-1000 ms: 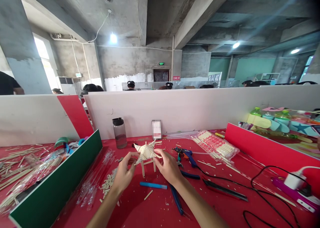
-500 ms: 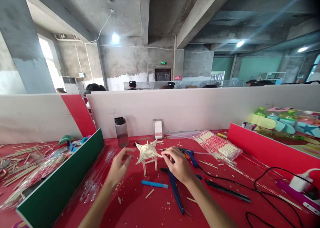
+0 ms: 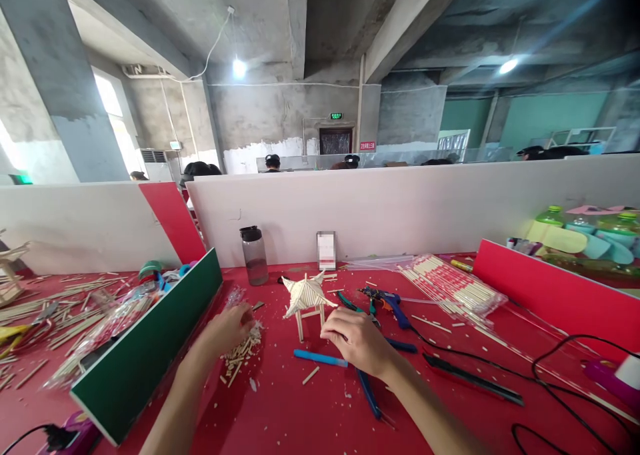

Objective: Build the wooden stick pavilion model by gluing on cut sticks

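A small pavilion model [image 3: 305, 294] made of pale sticks stands on the red table [image 3: 310, 422], in the middle. My left hand [image 3: 226, 328] reaches left of it into a pile of short stick pieces [image 3: 243, 350], its fingers bent down onto them. My right hand [image 3: 357, 340] lies low on the table just right of the model. Its fingers are curled close to the model's right leg, and whatever they hold is hidden. A blue stick [image 3: 320, 358] lies in front of the model.
Blue-handled pliers [image 3: 367, 392], a blue glue gun [image 3: 391, 302], a black tool [image 3: 470, 378] and black cable [image 3: 550, 368] lie to the right. A packet of sticks [image 3: 455, 285] and a dark bottle [image 3: 254, 255] stand behind. A green divider [image 3: 150, 348] and a red divider [image 3: 550, 295] bound the sides.
Both hands have let go of the model's roof. The left hand moved down and left to the stick pieces. The right hand dropped to the table beside the model.
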{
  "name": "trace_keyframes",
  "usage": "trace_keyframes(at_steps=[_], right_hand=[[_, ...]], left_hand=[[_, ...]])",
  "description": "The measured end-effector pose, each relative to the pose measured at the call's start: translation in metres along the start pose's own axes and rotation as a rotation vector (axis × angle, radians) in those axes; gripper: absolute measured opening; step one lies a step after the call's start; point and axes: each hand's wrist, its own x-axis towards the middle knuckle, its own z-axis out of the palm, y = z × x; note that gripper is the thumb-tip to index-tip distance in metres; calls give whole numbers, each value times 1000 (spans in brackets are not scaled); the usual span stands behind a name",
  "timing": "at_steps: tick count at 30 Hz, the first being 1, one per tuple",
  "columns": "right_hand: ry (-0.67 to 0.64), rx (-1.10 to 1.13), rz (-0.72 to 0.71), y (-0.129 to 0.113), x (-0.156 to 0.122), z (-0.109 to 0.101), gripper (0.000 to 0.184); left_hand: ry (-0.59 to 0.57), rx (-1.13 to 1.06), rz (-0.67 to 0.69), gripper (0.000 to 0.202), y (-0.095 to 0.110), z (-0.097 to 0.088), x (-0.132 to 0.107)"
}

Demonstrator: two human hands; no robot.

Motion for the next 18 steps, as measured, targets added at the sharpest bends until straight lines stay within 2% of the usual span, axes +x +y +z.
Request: trace_keyframes(at_steps=[6, 12, 18], right_hand=[[-125, -15, 35, -3, -1, 8, 26], [-205, 16, 62, -3, -3, 7, 37], [-245, -17, 77, -1, -5, 10, 26]], left_hand=[[-154, 78, -69, 17, -9, 7, -5], [-171, 110, -74, 21, -12, 15, -2], [-180, 150, -76, 18, -2, 15, -4]])
